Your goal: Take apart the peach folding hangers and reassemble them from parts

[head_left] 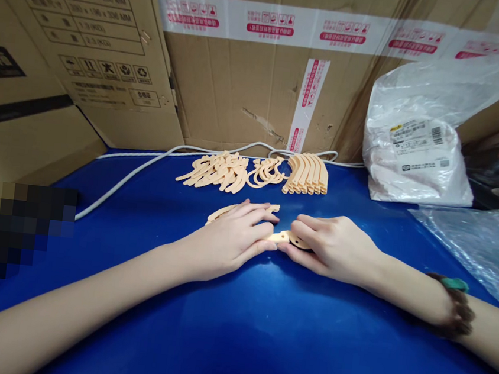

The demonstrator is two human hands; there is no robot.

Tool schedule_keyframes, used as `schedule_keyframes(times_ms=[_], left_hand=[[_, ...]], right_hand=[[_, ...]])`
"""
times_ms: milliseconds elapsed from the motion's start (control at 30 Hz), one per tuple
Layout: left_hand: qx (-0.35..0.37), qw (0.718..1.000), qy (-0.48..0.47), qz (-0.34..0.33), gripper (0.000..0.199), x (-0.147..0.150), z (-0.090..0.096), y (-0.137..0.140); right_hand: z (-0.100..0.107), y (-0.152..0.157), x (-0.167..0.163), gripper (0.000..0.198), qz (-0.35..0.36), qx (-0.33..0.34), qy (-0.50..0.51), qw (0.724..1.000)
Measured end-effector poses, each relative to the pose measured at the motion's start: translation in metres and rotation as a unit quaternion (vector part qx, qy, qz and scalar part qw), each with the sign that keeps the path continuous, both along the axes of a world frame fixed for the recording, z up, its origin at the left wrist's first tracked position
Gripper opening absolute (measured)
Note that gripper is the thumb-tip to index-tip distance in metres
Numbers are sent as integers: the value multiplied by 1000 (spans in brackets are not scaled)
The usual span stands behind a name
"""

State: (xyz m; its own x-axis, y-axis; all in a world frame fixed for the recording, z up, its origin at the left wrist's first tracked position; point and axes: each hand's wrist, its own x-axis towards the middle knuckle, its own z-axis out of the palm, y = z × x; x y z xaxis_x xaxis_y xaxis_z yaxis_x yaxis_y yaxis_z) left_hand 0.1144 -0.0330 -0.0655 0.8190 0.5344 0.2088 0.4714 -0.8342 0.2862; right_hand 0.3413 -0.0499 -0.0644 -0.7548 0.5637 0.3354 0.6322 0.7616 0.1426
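Between my hands a small cream-coloured part [280, 237] with a hole near its end spans the gap. My left hand [238, 236] pinches its left side between thumb and fingers. My right hand [330, 243] is closed on a rounded cream piece [298, 241] with a small dark hole, which meets the first part. Fingers hide much of both pieces. A curved cream strip [220, 212] lies on the blue table under and behind my left hand, partly covered by it.
Behind my hands lie a pile of curved cream pieces [218, 170], several ring-shaped pieces [265, 172] and a neat stack of curved pieces [308, 174]. A white cable [133, 172] runs along cardboard boxes [242, 91]. A white plastic bag [418, 151] and clear plastic sheeting [480, 241] are at right.
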Motion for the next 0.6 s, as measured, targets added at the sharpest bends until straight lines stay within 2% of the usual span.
schedule_keyframes(times_ms=[233, 600], left_hand=[[4, 1000, 11, -3, 32, -1, 0, 0], [7, 1000, 3, -5, 32, -1, -1, 0]], right_hand=[[1, -1, 0, 45, -6, -37, 12, 999], [2, -1, 0, 45, -4, -53, 25, 998]])
